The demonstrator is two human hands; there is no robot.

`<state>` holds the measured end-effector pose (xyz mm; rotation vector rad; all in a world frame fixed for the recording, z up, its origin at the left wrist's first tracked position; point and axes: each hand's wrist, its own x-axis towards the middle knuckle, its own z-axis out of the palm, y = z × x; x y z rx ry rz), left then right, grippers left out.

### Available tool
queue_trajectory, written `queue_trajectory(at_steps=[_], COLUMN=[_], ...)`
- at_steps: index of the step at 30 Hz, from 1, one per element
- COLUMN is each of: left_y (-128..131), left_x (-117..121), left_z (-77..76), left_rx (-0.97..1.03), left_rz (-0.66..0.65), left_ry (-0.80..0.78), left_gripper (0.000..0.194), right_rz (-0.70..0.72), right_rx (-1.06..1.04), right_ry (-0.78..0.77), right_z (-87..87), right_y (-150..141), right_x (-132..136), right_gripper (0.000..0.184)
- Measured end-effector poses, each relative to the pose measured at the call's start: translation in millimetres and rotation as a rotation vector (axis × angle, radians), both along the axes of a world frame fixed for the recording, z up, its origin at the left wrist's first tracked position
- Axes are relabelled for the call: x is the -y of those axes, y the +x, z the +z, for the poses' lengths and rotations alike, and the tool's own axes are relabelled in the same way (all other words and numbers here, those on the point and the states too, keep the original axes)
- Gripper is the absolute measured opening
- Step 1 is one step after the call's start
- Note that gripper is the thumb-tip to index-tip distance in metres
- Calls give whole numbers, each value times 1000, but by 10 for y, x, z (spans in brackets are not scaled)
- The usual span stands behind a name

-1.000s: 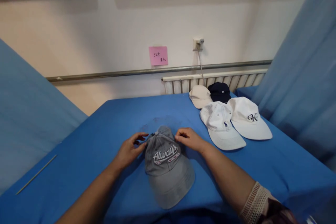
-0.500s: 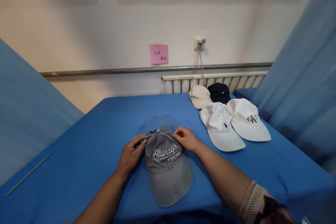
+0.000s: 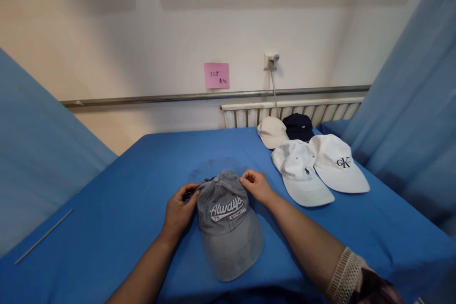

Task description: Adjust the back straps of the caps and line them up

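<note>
A grey baseball cap (image 3: 228, 221) with "Always" lettering lies on the blue cloth in front of me, its brim toward me. My left hand (image 3: 181, 206) pinches the cap's left edge near the crown between thumb and fingers. On the other side, my right hand (image 3: 257, 185) grips the upper right edge of the crown with its fingertips. Part of the cap's back strap shows dark beside the left fingers.
To the right lie a white cap with a small horse emblem (image 3: 301, 171), a white "CK" cap (image 3: 338, 164), a beige cap (image 3: 272, 131) and a navy cap (image 3: 298, 127). A thin stick (image 3: 44, 236) rests at the left. Blue curtains (image 3: 402, 118) flank the table.
My right hand has shifted slightly up and right, drawing the crown's right side outward, so the crown looks fuller and smoother. My left hand stays at the left edge.
</note>
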<state>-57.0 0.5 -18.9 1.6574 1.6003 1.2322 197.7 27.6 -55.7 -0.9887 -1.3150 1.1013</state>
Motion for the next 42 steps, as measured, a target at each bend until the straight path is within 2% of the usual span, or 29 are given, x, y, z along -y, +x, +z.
queue_trajectory(at_steps=[3, 6, 9, 13, 17, 21, 25, 30, 33, 35, 38, 40, 42], left_y=[2, -30, -91, -152, -120, 14, 158, 174, 92, 31, -22, -29, -27], left_x=[-12, -81, -197, -360, -465, -504, -516, -517, -524, -530, -518, -501, -489], left_z=[77, 207, 307, 297, 255, 300, 325, 309, 361, 421, 493, 496, 464], left_rx=[92, 164, 92, 25, -186, -499, -636, -610, -582, -465, -152, -28, 2], left_rz=[-18, -137, -304, -405, -693, -817, -795, -721, -642, -525, -366, -337, -324], left_ry=[-29, -103, -212, -359, -396, -236, -105, -76, -55, -48, -89, -120, -139], left_gripper=[42, 42, 41, 42, 31, 20, 10, 1, 7, 14, 21, 23, 24], right_rz=[12, 24, 19, 21, 56, 117, 134, 123, 86, 71, 90, 113, 122], right_rx=[9, 22, 30, 31, 54, 83, 103, 103, 69, 18, -62, -98, -114], right_ry=[6, 8, 1, -11, -28, -54, -70, -84, -72, -59, -80, -103, -120], right_z=[-13, -23, -27, -28, -45, -82, -105, -89, -52, -17, 38, 70, 95], right_y=[-4, -9, -12, -7, -4, -18, -30, -38, -41, -40, -41, -43, -43], right_x=[4, 8, 7, 1, 5, 13, 13, 9, 6, 8, 26, 46, 65], right_gripper=[22, 22, 23, 23, 21, 22, 24, 24, 23, 22, 25, 27, 29])
